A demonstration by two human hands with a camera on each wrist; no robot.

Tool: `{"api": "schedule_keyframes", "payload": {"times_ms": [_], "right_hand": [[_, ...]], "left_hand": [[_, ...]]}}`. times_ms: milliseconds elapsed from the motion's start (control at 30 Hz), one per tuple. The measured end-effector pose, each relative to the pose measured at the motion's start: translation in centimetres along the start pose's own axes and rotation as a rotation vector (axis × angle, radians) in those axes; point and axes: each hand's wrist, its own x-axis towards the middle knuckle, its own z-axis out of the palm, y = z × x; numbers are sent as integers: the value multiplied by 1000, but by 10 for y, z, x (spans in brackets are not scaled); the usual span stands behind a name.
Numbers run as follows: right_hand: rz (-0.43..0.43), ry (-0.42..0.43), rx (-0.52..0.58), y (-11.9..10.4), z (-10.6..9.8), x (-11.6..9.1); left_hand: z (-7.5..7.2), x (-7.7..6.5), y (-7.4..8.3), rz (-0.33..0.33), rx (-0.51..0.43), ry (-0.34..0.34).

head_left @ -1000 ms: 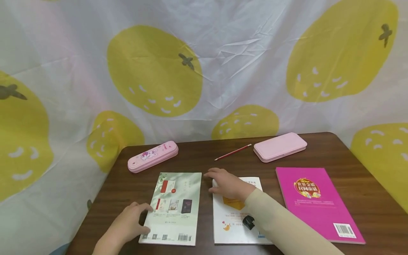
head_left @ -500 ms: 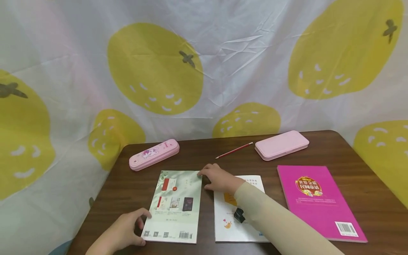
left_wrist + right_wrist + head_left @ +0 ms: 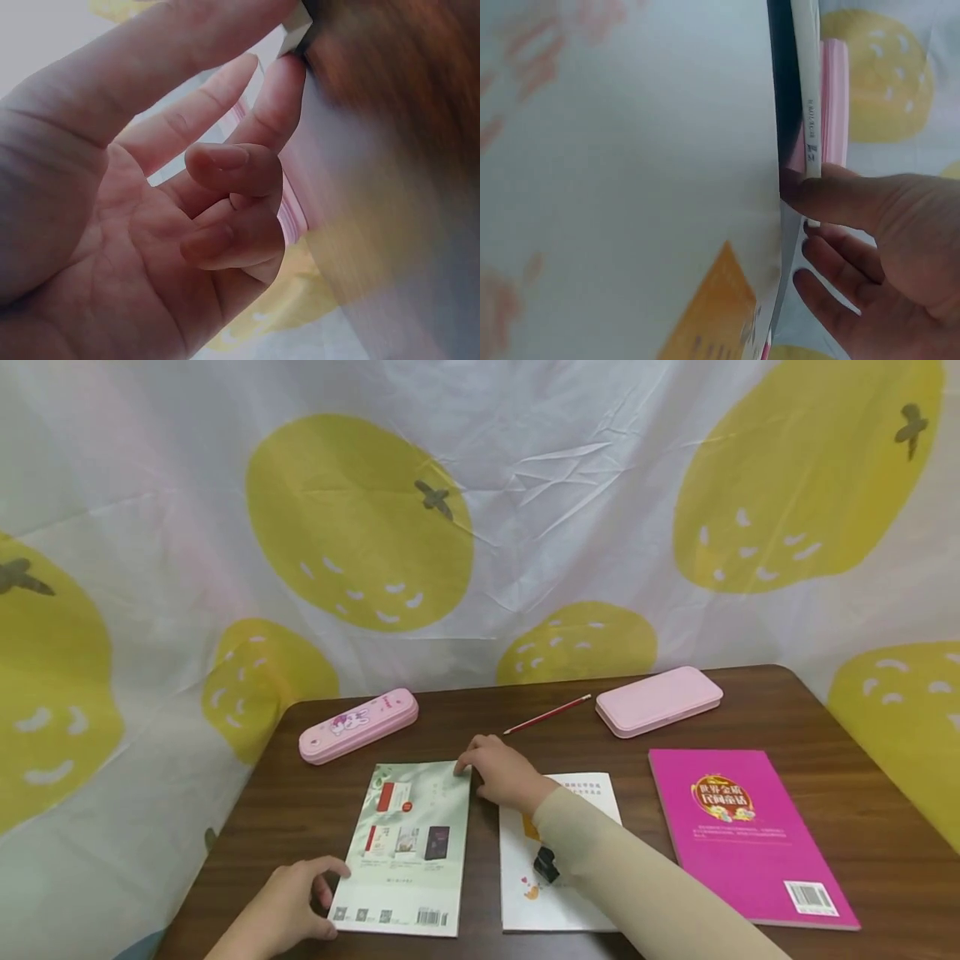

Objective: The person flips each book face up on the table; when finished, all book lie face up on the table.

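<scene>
A pale green book lies on the table, back cover up. At its near left corner my left hand pinches the edge; the left wrist view shows the book's corner between thumb and fingers, the other fingers curled. Reaching across from the right, my right hand grips the far right corner. Its thumb lies on one side of the book's thin spine and fingers on the other. Under the right forearm is a white book with an orange patch, partly hidden by the sleeve.
A magenta book lies at the right. Along the back are a pink rabbit pencil case, a red pencil and a plain pink case. A fruit-print curtain hangs behind the table. A small black device sits beside the right sleeve.
My right hand has moved left from above the white book to the green book's far right corner. My left hand has shifted slightly nearer, toward the book's near left corner.
</scene>
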Motion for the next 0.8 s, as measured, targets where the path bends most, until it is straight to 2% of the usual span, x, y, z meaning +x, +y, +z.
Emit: {"api": "schedule_keyframes", "payload": {"times_ms": [100, 233, 367, 500, 667, 733, 800], "right_hand": [[37, 32, -54, -2, 1, 2], [62, 48, -107, -2, 1, 2], [71, 43, -110, -1, 1, 0], [82, 31, -48, 1, 1, -3], [84, 26, 59, 2, -3, -5], [80, 20, 85, 3, -4, -5], [73, 23, 104, 3, -6, -6]], "left_hand": [[-1, 0, -1, 20, -10, -6], [-1, -1, -2, 12, -20, -23], [-1, -3, -5, 6, -55, -53], [0, -6, -10, 24, -67, -67], [0, -6, -14, 24, -44, -54], [0, -6, -16, 50, -15, -39], [-1, -7, -18, 110, 4, -21]]}}
